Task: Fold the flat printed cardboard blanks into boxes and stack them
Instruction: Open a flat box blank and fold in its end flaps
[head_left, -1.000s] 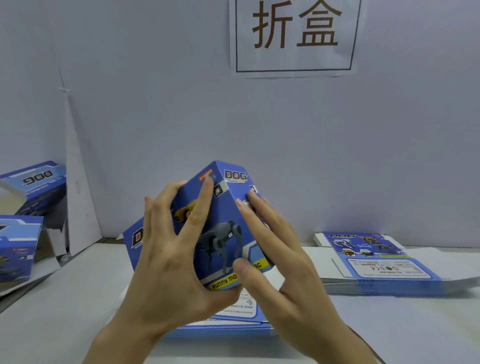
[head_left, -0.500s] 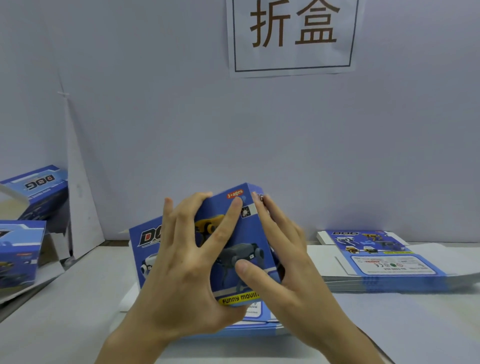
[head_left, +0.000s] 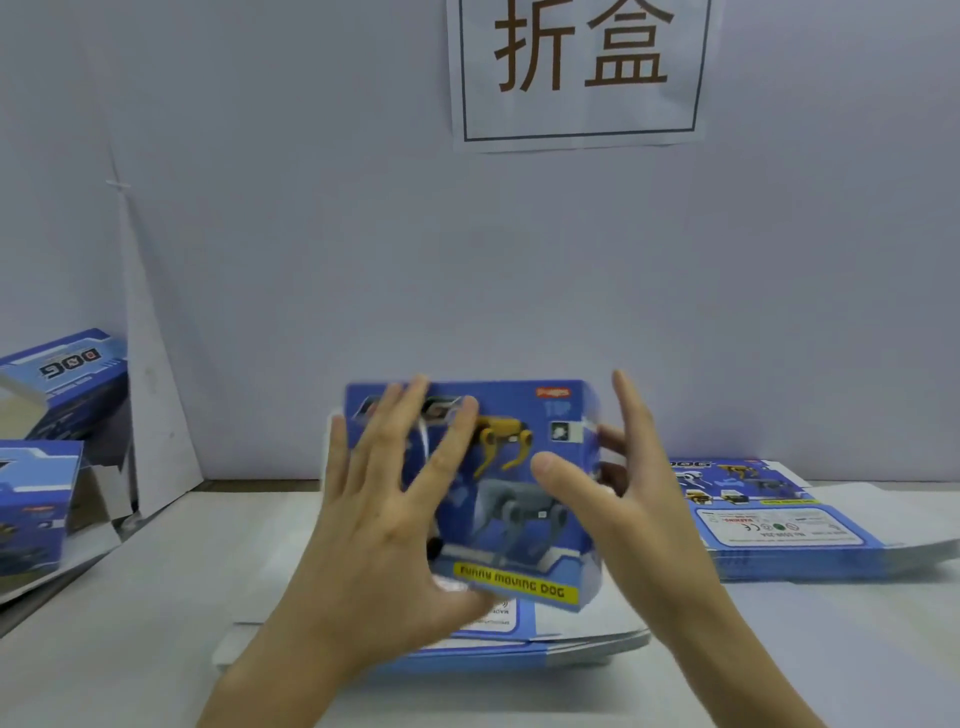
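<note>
Head view. We find one erected dog-toy box (head_left: 524, 499) held upright at the centre of the frame, just above the near stack of flat blanks (head_left: 519, 644). Its printed front panel faces us. The frame does not show whether its end flaps are closed.

The left hand (head_left: 395, 525) lies flat on the left half of the front panel with its fingers straight and spread, so it presses and does not clasp. Its thumb sits at the lower edge of the box.

The right hand (head_left: 639, 509) sets a straight thumb on the front panel and a straight index finger beside the right edge. Its remaining fingers pass behind the right side and are blurred, so we cannot tell whether this hand clasps the box.

Completed work: an upper folded box (head_left: 72, 379), tilted, and a lower folded box (head_left: 31, 499) stand at the left edge of the table (head_left: 130, 649). We cannot tell whether one rests on the other.

Remaining work: the near stack and a second stack of flat blanks (head_left: 779, 530) on the right both hold many sheets.

We judge the task to be at an early stage. The box in hand still has to be finished or checked and then placed with the folded boxes on the left.
</note>
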